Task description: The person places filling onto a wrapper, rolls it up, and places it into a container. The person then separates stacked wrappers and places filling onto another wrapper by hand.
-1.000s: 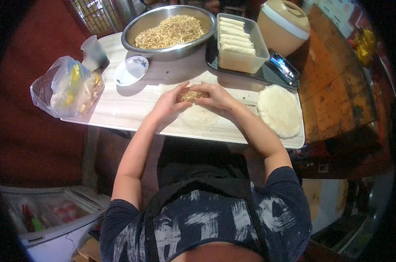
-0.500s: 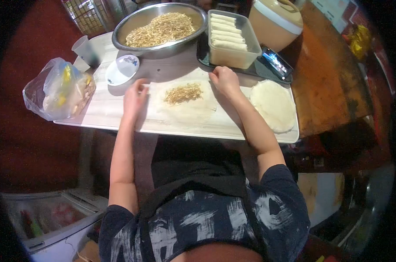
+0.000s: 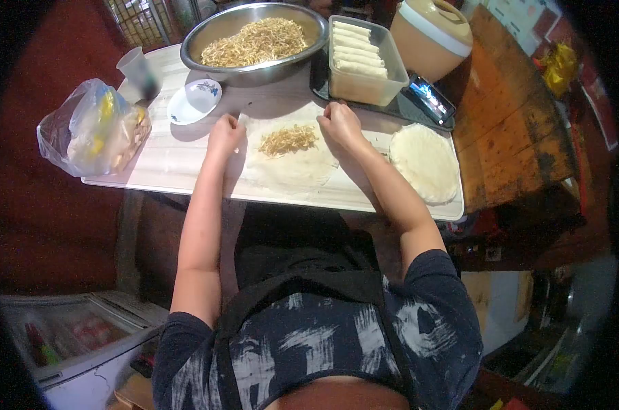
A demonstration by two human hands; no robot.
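Note:
A thin, pale spring roll wrapper [image 3: 292, 174] lies on the board in front of me, with a heap of shredded brown-yellow filling [image 3: 288, 140] on its middle. At its far left edge, my left hand [image 3: 226, 134] is closed, thumb and fingers pinching the wrapper. My right hand [image 3: 340, 125] pinches the far right edge in the same way. Between the two hands, the far edge looks slightly raised. To the right of my right forearm rests a round stack of wrappers [image 3: 424, 164].
A steel bowl [image 3: 217, 72] of filling stands at the back. Beside it are a plastic container [image 3: 364, 85] of rolls, a phone [image 3: 431, 99] and a beige cooler [image 3: 429, 41]. Leftward sit a white dish [image 3: 193, 102], a plastic cup [image 3: 139, 72] and a plastic bag [image 3: 94, 137].
My left hand has moved right to the wrapper's edge and closed. My right hand has shifted slightly left onto its other edge. The wrapper's far edge has come up a little.

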